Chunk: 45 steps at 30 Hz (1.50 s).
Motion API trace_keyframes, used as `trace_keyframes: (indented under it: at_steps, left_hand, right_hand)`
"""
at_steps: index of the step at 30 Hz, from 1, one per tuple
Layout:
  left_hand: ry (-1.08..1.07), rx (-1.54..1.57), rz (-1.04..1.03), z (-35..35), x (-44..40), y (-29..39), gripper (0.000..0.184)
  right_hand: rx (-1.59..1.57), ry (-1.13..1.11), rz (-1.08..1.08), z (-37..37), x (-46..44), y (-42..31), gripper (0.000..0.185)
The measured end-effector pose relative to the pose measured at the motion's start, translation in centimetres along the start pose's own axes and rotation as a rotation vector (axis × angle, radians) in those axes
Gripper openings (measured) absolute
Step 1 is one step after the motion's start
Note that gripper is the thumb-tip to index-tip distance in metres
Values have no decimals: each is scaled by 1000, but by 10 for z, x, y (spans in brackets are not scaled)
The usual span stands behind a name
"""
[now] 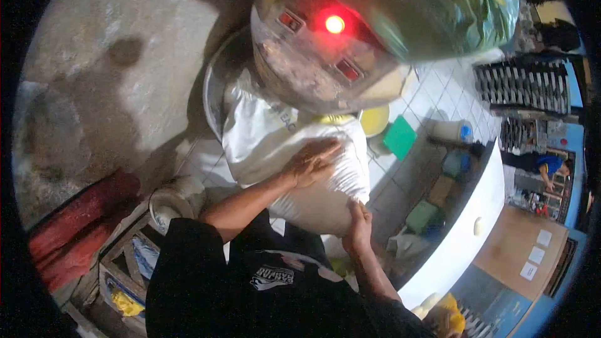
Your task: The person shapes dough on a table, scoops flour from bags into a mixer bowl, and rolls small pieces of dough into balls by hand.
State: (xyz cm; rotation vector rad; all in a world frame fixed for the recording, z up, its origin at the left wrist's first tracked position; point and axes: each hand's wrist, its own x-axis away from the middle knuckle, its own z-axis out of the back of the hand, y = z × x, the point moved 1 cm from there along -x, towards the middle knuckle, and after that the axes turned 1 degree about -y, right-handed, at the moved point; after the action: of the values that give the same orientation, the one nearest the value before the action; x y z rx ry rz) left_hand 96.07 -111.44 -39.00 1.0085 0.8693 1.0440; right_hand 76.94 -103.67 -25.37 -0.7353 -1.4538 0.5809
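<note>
- Sack point(269, 141): on my side of the bowl point(213, 91); probably heavy, soft, slippery.
- Left hand point(313, 162): fingers outstretched, laid on it.
- Right hand point(359, 226): gripping its edge, likely the surest hold.

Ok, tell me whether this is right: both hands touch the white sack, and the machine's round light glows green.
Not green: the head view shows the round light on the machine glowing red. The left hand and right hand do both touch the white sack.

The head-worn camera looks closely down at the white sack point(266, 141).
</note>
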Motion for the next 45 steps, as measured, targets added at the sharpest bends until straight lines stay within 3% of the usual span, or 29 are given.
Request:
trace_keyframes:
  at_steps: [3,8,10,11,12,14,16,17,18,19,20,21,22,24,26,27,28,29,30,32,34,35,37,38,40,41,42,43,45]
  left_hand:
    - [-28,-10,-73,-28,0,-41,69]
    - [-35,-140,-119,-53,5,-32,74]
    - [-138,-331,-181,-54,11,-33,74]
    - [-103,-435,-170,-53,17,-32,73]
    - [-98,-429,-161,-60,21,-32,73]
    - [-11,-534,-183,-66,26,-36,74]
    - [-13,-577,-158,-66,27,-34,74]
    - [-43,-579,-158,-63,24,-34,74]
    - [-79,-575,-157,-64,26,-31,73]
    - [-70,-591,-146,-66,30,-26,73]
    - [45,-589,-55,-64,38,-20,74]
    - [156,-587,38,-60,52,-11,74]
    - [266,-592,131,-51,66,-1,75]
    - [604,-678,344,-34,103,23,81]
    - [975,-444,385,-23,138,-9,78]
    - [1107,-362,390,-19,157,-30,78]
    - [1081,79,501,-15,175,-59,75]
    - [1015,529,591,-10,185,-79,73]
    - [1025,537,588,-2,188,-87,73]
    - [759,759,911,1,183,-92,62]
    - [774,1064,757,-13,188,-133,48]
    - [779,1101,727,-16,186,-135,47]
    - [798,1132,687,-19,180,-129,47]
    - [927,1102,728,-23,172,-120,44]
    - [1055,1068,758,-35,173,-118,43]
    - [1091,824,805,-46,172,-131,42]
    - [1122,578,841,-43,164,-118,41]
    - [1226,807,710,-51,162,-102,42]
    - [1279,762,695,-58,162,-81,42]
  right_hand:
    - [-11,36,-15,19,-17,38,28]
    - [18,142,38,83,-28,117,34]
    - [343,119,-55,116,-34,132,35]
    - [521,24,-4,146,-48,156,45]
    - [530,21,-10,154,-48,152,45]
    - [1062,-149,19,159,-67,140,37]
    - [1767,-474,419,142,-67,96,33]
    - [1765,-267,325,114,-51,53,34]
    - [1798,-209,399,94,-61,26,35]
    - [1582,-164,752,92,-82,17,32]
    - [1547,-206,797,67,-94,-9,32]
    - [1491,-302,1019,46,-112,-26,36]
    - [1555,-365,942,29,-144,-28,46]
    - [1550,-298,1300,-5,-196,-25,67]
    - [1747,-435,886,-29,-246,-25,104]
    - [1823,-446,746,-34,-259,-27,113]
    - [1832,-520,880,-42,-266,-30,113]
    - [1812,-668,837,-46,-283,-32,110]
    - [1794,-807,783,-47,-306,-31,108]
    - [1883,-926,757,-55,-329,-25,105]
    - [1997,-740,518,-64,-307,-33,97]
    - [2041,-679,433,-62,-306,-31,94]
    - [1824,-600,546,-60,-310,-20,83]
    - [1830,-605,557,-62,-302,-16,83]
    - [1515,-344,666,-59,-277,-10,72]
    - [1398,-379,568,-54,-274,-6,66]
    - [1348,-273,784,-53,-270,4,59]
    - [1176,-302,684,-41,-271,6,54]
    - [991,-338,581,-39,-240,7,48]
